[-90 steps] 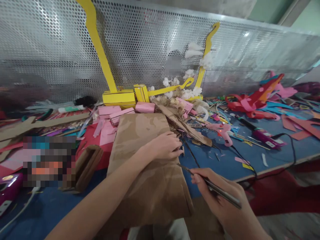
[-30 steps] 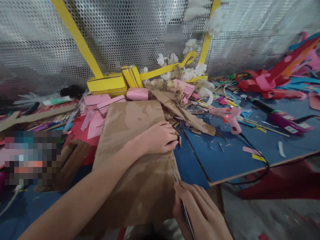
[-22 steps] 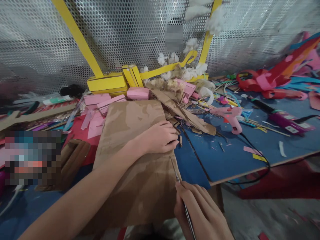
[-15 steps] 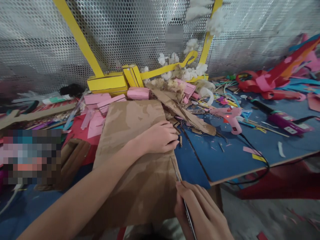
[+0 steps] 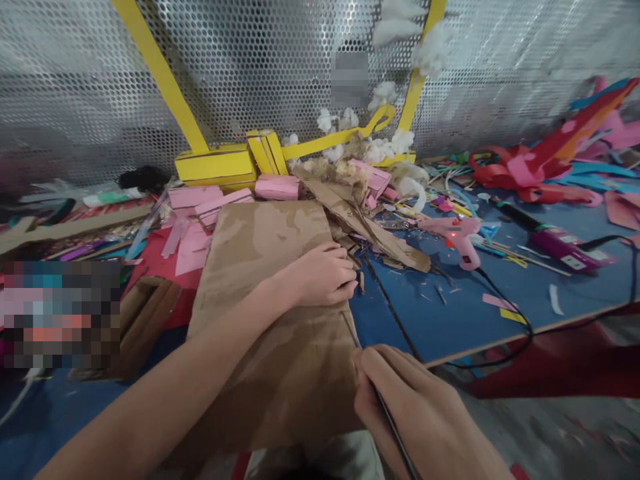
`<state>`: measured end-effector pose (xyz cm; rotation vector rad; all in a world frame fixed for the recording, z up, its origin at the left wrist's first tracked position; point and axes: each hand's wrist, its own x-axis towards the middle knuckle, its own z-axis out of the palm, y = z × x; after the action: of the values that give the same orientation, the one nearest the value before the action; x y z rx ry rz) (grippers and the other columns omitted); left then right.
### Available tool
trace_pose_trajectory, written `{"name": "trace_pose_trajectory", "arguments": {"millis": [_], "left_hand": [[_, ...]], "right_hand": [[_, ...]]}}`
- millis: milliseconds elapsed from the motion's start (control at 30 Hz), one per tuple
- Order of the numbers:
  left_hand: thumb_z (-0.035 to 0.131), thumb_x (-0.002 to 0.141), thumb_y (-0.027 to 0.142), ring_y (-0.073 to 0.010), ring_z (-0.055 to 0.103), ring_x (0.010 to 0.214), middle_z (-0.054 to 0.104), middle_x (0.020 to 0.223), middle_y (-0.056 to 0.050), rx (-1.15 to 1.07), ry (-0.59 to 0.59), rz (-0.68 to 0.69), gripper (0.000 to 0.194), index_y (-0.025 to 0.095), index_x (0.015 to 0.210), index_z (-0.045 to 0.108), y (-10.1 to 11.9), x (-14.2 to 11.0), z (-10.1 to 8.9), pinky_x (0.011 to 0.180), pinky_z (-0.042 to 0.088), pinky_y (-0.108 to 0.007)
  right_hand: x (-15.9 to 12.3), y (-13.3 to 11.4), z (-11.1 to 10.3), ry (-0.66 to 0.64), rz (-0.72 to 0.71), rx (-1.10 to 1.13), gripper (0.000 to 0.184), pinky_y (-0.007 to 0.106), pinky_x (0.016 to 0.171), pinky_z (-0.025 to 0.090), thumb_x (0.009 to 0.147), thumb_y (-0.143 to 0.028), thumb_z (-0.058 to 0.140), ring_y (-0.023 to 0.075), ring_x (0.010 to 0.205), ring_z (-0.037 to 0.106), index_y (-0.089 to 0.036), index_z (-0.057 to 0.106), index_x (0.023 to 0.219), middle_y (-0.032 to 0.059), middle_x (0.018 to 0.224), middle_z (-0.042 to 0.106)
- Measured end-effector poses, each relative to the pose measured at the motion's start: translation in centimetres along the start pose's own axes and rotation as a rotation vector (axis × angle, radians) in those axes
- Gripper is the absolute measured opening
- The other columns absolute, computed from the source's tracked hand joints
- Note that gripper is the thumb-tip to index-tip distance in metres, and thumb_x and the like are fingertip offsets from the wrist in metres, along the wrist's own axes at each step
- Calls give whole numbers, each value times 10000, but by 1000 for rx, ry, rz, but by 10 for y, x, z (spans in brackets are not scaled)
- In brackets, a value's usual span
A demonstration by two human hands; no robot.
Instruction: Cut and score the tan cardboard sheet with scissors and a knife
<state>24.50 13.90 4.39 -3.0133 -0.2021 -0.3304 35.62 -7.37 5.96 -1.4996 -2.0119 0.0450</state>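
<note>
Shifts the right hand (image 5: 413, 400) slightly up and outward since half a second ago in the head view, grip closed around a slim tool (image 5: 394, 429) by the cardboard (image 5: 265, 233)'s right edge. Rests the left hand (image 5: 325, 275) flat on top, fingers loosely bent, clasping nothing visible. Leaves the cardboard overhanging the bench (image 5: 435, 327), no piece visibly detached; cannot tell how much remains.

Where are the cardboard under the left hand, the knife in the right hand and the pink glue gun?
Cardboard (image 5: 295, 363): head view, on its bare flat face.
Knife (image 5: 393, 429): head view, on the visible handle.
Glue gun (image 5: 463, 233): head view, on its body above the grip.
</note>
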Motion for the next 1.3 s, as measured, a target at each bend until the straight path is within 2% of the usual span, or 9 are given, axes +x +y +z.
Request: {"name": "trace_pose_trajectory", "arguments": {"millis": [167,333,633,733,867,967,1067,1167,1300], "left_hand": [[474,1025,283,-246,650,953,788,902,-86,56,15,10,346,170,818,727,1,1,2,1028,391,-414],[469,1019,292,-256,658,985,797,936,-94,82,9,12,353,174,815,731,1,2,2,1015,382,-427],[496,994,278,-239,653,927,798,912,-68,44,44,37,328,181,782,726,2,5,-1,948,379,-415],[513,991,283,-243,655,935,799,925,-64,33,53,52,304,187,799,729,1,4,4,926,378,-415],[554,978,294,-246,666,946,799,924,-57,23,37,68,251,198,838,739,-1,3,7,865,385,-407],[532,992,293,-235,669,937,799,932,-60,20,47,76,271,194,851,741,-2,3,8,894,387,-401],[522,988,276,-238,671,922,796,923,-74,18,65,71,282,182,824,731,-2,3,10,904,390,-406],[569,958,279,-250,675,948,793,908,-68,10,76,76,226,191,827,730,-3,2,12,881,397,-403],[605,939,280,-252,675,971,796,931,-56,7,86,93,174,212,841,732,-5,2,14,857,396,-397]], "right_hand": [[19,-5,-16,-183,41,91,243,260,475,430,859,-30,498,150,530,577,-249,476,757,27,747,653],[15,6,-10,-79,88,119,224,274,458,355,873,-63,488,132,479,531,-259,432,780,-21,648,581],[21,0,-43,-320,114,198,209,263,528,359,1013,-163,485,120,600,497,-246,442,826,-32,725,551],[34,6,-38,-343,126,246,191,277,659,427,1046,-217,475,141,733,560,-237,508,859,-3,827,579],[47,19,-18,-229,99,506,308,354,952,453,1091,-337,419,213,1091,595,-226,624,889,75,1126,640],[50,28,2,-134,172,820,466,362,823,480,1109,-452,333,197,854,615,-222,598,804,51,855,654],[54,36,19,-3,259,1027,545,317,615,396,1087,-537,371,139,561,431,-222,485,656,-32,584,444],[62,40,27,80,282,1149,595,306,565,328,1058,-582,425,111,497,303,-225,367,585,-66,539,302],[71,40,26,56,288,1163,581,295,519,236,1052,-561,470,83,468,221,-225,332,598,-88,551,242]]}}
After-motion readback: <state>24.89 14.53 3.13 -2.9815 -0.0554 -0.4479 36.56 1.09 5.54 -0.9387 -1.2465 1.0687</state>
